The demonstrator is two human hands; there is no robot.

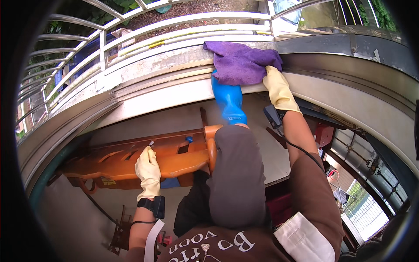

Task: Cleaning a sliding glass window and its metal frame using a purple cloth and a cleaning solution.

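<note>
A crumpled purple cloth (244,65) lies over the window sill and its tracks (174,77). My right hand (280,91), in a cream rubber glove, grips the cloth's right end. Below the cloth, a blue rubber covering like a boot (228,102) shows beyond my raised grey-trousered knee (238,166); the cloth hides its far end. My left hand (148,169), also in a cream glove, is closed over the orange wooden bench (185,162). A small pale tip (151,143) sticks out past its fingers; what it belongs to is hidden.
Metal railings (187,18) curve along the outside of the sill, with ground and plants beyond. A dark frame (323,43) runs along the sill at right. A small blue object (189,139) sits on the bench. Cables hang from the devices on both my wrists.
</note>
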